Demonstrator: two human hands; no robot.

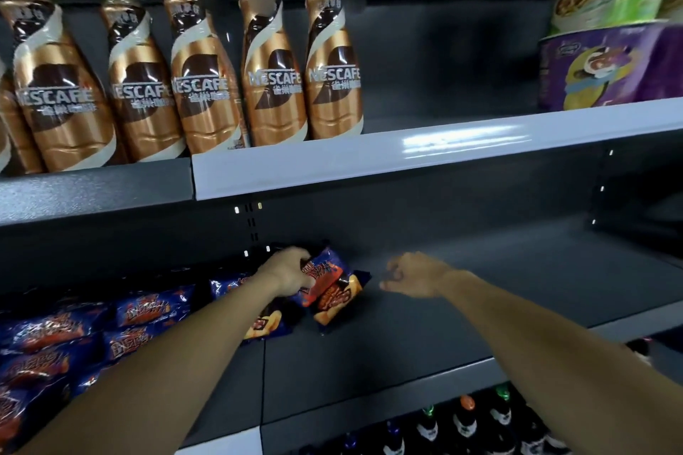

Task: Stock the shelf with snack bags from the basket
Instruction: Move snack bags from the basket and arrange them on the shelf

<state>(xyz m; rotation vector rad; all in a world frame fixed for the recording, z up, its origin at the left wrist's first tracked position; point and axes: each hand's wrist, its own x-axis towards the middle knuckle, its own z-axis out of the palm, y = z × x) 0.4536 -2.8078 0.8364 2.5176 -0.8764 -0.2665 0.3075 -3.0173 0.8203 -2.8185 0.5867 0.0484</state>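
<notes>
Snack bag (329, 283) in left hand (290, 271)

Snack bag (325, 279): dark blue, red and orange print, sitting tilted at the back of the grey middle shelf (425, 343), its lower end overlapping another bag (338, 305) lying flat, orange end facing out. More matching blue bags (55, 340) are lying in overlapping rows along the shelf's left part. Right part of the shelf is showing bare metal.
</notes>
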